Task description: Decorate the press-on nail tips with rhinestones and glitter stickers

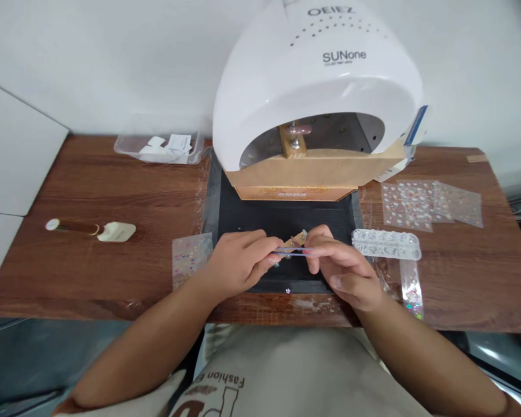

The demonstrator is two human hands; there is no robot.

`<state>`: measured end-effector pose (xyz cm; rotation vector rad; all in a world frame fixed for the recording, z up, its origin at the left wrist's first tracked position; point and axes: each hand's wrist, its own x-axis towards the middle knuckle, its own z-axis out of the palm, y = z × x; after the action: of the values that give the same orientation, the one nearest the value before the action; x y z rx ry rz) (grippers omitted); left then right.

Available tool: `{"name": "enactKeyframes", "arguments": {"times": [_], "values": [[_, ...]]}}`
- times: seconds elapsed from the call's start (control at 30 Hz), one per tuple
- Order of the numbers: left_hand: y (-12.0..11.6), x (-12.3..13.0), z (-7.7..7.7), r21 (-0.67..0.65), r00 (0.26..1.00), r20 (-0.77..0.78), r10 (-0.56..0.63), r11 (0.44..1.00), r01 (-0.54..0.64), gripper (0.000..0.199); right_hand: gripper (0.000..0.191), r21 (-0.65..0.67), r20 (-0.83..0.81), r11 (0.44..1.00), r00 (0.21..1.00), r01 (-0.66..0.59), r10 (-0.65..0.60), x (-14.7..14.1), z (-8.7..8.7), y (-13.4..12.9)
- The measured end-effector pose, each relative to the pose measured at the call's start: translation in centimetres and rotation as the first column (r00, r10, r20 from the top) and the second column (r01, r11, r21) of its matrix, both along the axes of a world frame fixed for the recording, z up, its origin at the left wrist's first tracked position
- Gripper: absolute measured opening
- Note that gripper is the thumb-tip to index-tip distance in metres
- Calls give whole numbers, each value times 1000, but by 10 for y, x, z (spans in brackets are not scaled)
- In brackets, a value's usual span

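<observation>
Between my hands, a thin blue-purple strip (pixel 292 252) shows as two slim lines, seen nearly edge-on; its kind is unclear. Its left end is pinched in my left hand (pixel 243 260), thumb against curled fingers. At the right end, my right hand (pixel 341 263) has bent fingers closed on it, with a small pink spot beside the fingertips. Just behind the strip is a small wooden stand (pixel 290 245) with something shiny on top, partly hidden by the fingers. Below lies a black ribbed mat (pixel 252 220), bearing a tiny flower-shaped gem (pixel 287 291) on its front edge.
A white nail lamp (pixel 319 87) on a cardboard box holds another wooden stand (pixel 293 145) inside. Polish bottle (pixel 117 231) and clear bin (pixel 195 153) lie left. Rhinestone case (pixel 386 244), sticker sheets (pixel 408 202) and glitter packet (pixel 411 286) lie right; another packet (pixel 191 255) is left.
</observation>
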<state>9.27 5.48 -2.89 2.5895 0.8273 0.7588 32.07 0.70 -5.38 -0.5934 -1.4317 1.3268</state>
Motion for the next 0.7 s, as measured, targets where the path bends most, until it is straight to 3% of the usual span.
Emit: {"name": "enactKeyframes", "arguments": {"times": [0.7], "values": [[0,3,-5,137,999,45,29,990,-35,34,46,-110,-102,992,993,-65,54,-1,2,-2]]}}
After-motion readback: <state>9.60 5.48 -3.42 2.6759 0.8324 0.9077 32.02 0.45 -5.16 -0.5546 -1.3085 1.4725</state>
